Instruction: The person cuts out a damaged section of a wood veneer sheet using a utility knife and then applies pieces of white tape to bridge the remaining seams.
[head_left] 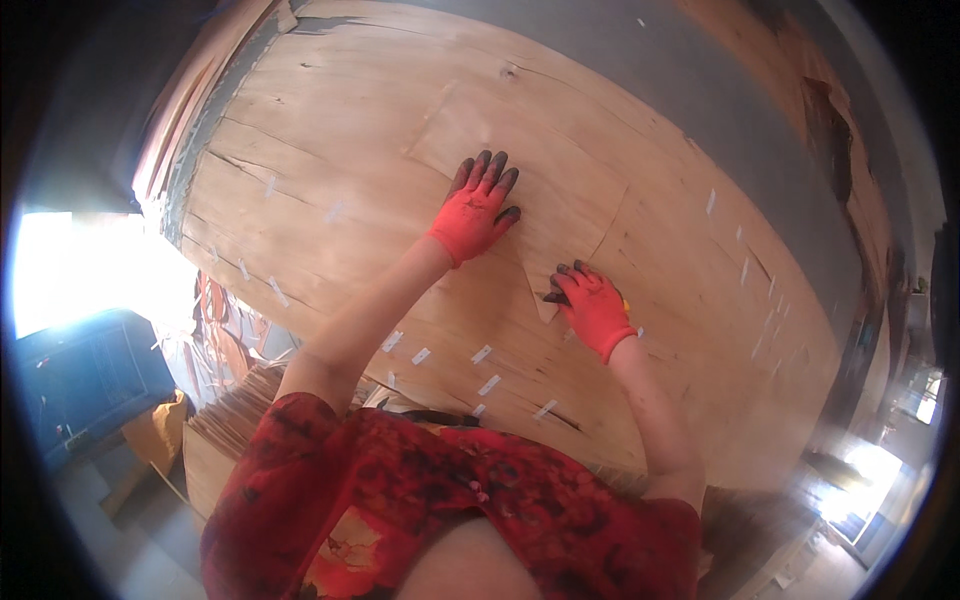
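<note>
A wide, pale wood veneer sheet (pixel 330 130) spreads out in front of me. On it lies a smaller loose piece of veneer (pixel 570 205), its edges just visible against the sheet. My left hand (pixel 475 208), in a red glove with dark fingertips, rests open and flat on the smaller piece, fingers slightly spread. Lower and to the right, my right hand (pixel 593 308) wears a matching glove. Its fingers are curled near the pointed lower corner of that piece. Something small and yellow (pixel 627 306) peeks out beside the right palm, mostly hidden by the hand.
Short white tape strips (pixel 489 385) dot the sheet near my body and at the right. Cracks run along the left side. Stacked veneer (pixel 240 405) stands at lower left, near a blue panel (pixel 95 375). Grey floor (pixel 640 50) lies beyond the far edge.
</note>
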